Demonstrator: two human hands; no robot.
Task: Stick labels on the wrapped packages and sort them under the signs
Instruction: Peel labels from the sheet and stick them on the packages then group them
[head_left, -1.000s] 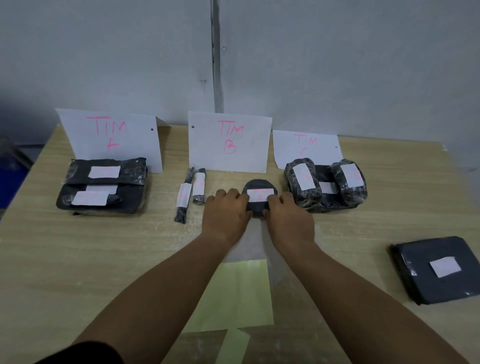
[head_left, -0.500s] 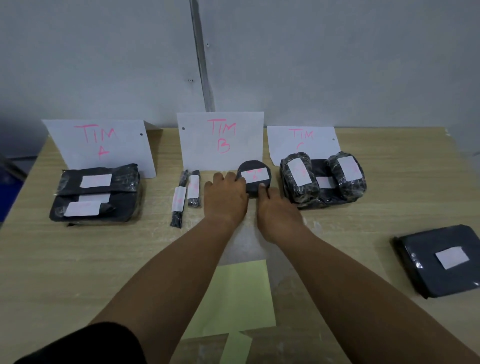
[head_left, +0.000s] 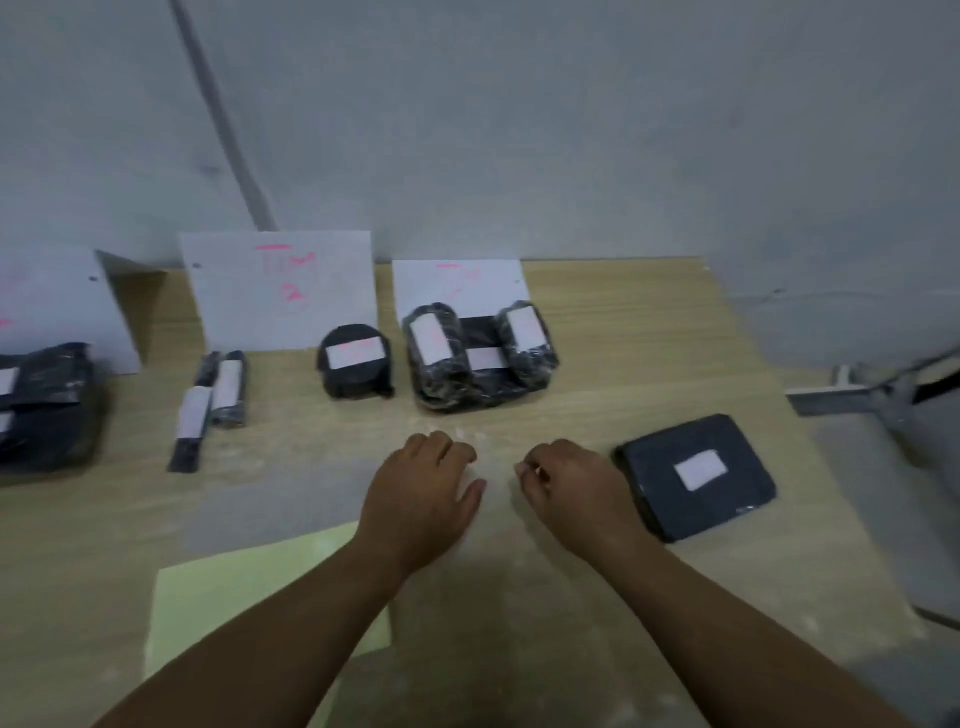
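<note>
A round black package (head_left: 355, 367) with a white label stands under the middle sign (head_left: 283, 289), beside two thin wrapped rolls (head_left: 210, 402). Three labelled packages (head_left: 478, 356) are grouped under the right sign (head_left: 457, 280). Flat black packages (head_left: 41, 400) lie under the left sign (head_left: 57, 306). A flat square package (head_left: 696, 475) with a label lies apart at the right. My left hand (head_left: 421, 493) hovers over the table, fingers curled, holding nothing. My right hand (head_left: 571, 486) is loosely curled, just left of the square package, not touching it.
A pale yellow sheet (head_left: 223, 603) lies on the wooden table (head_left: 649, 364) under my left forearm. The table's right edge runs diagonally past the square package; beyond it is a grey metal bracket (head_left: 852, 395). A grey wall stands behind the signs.
Both hands let go of the round package, which stays under the middle sign, and pulled back toward me. The view has swung to the right.
</note>
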